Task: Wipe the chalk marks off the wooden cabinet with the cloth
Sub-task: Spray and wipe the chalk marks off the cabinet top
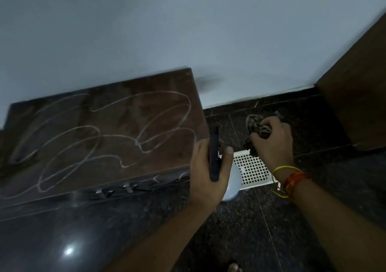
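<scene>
My right hand [271,140], fingers closed around the bunched cloth [255,125], hangs at three o'clock of the wooden cabinet [100,138], whose looping chalk marks [117,129] need firm overlapping strokes; my left hand [208,167] grips a dark phone [214,152].

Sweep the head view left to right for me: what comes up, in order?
Chalk marks on the wooden cabinet → left hand gripping a dark phone-like object → white perforated basket → right hand clutching the cloth → brown wooden panel.
</scene>
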A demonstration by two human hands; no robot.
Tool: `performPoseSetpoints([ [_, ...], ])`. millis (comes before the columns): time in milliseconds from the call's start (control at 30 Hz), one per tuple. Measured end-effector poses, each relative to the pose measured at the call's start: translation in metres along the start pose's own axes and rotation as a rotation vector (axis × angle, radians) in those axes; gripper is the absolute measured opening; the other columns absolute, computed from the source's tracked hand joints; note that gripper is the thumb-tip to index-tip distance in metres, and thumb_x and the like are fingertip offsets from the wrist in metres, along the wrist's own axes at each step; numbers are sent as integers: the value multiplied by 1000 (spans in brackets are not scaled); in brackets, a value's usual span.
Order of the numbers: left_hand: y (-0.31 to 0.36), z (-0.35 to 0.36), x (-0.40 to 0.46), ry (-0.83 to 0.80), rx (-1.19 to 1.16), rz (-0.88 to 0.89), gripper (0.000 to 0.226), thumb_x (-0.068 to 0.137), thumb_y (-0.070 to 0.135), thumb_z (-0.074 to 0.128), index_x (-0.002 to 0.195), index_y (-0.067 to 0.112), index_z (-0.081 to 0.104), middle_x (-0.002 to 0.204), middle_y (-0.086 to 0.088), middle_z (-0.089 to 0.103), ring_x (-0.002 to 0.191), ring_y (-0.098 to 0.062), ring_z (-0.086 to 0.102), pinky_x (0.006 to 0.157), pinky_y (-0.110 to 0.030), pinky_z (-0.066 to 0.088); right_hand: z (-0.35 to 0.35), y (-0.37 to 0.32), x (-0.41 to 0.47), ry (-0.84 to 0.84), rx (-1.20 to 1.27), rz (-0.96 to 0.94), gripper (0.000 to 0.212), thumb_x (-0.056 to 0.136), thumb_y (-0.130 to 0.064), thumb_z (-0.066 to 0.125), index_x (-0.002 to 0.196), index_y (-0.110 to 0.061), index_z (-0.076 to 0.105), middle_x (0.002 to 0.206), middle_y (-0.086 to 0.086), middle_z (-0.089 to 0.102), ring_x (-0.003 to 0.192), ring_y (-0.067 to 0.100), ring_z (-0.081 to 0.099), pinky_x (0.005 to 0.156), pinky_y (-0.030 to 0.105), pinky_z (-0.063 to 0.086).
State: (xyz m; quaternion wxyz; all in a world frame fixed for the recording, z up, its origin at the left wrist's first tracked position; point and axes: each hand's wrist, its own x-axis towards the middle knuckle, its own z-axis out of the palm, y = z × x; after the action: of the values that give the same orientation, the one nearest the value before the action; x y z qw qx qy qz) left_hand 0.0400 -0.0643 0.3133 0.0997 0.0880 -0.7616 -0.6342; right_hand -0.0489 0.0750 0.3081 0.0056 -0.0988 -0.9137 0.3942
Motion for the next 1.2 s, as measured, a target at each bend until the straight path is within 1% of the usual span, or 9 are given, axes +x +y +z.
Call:
performPoseSetpoints([
  [133,33,-46,-6,23,-104,-74,12,93,30,61,100,40,58,89,8,65,81,-20,64,75,-45,55,13,-55,-17,14,25,-103,31,73,-3,66,102,-9,57,113,16,51,94,22,49,73,12,27],
  [267,41,-98,-9,90,-111,-130,20,94,19,61,103,36,61,88,22,66,84,-8,65,77,-41,57,35,-101,-39,-20,35,-177,43,74,1,64,116,-10,60,118,19,52,105,29,53,82,7,26],
  [433,36,-165,-15,233,-120,-247,20,95,8,59,97,28,64,82,4,66,71,-10,62,72,-32,54,63,-140,-71,-84,3,-188,37,81,-3,62,117,-12,63,125,17,47,105,31,52,78,4,23],
  [567,22,-217,-26,302,-91,-327,14,95,8,59,84,14,66,66,-20,54,60,-28,52,58,-32,45,87,-159,-93,-120,-32,-169,35,84,-9,61,119,-14,62,126,14,45,106,31,52,83,19,33],
  [667,3,-251,-34,361,-79,-414,18,96,8,59,82,-2,62,65,-23,51,60,-30,50,59,-42,47,106,-169,-107,-123,-52,-170,37,84,-10,62,121,-15,61,127,13,45,105,30,52,84,23,36],
  [800,-16,-288,-43,397,-33,-483,22,94,11,60,77,-3,59,68,-31,50,61,-32,49,63,-57,49,130,-181,-124,-116,-92,-161,38,82,-13,64,120,-17,62,125,13,45,107,33,51,89,31,41],
  [967,-30,-331,-54,477,48,-521,23,93,12,60,73,1,62,70,-30,58,60,-31,53,62,-59,53,152,-192,-143,-134,-117,-150,36,83,-11,63,119,-16,62,123,14,46,103,31,51,81,24,34],
  [1067,-34,-355,-56,499,64,-523,22,92,10,60,79,-7,62,66,-28,55,57,-30,53,61,-54,53,163,-198,-151,-145,-116,-141,35,83,-10,62,118,-15,63,122,14,46,100,33,53,81,25,36],
  [1200,-32,-381,-53,518,58,-542,20,92,11,61,72,9,60,63,-14,54,59,-28,54,61,-45,51,176,-207,-158,-153,-131,-124,36,83,-11,62,119,-15,62,125,13,45,103,32,52,82,24,34],
])
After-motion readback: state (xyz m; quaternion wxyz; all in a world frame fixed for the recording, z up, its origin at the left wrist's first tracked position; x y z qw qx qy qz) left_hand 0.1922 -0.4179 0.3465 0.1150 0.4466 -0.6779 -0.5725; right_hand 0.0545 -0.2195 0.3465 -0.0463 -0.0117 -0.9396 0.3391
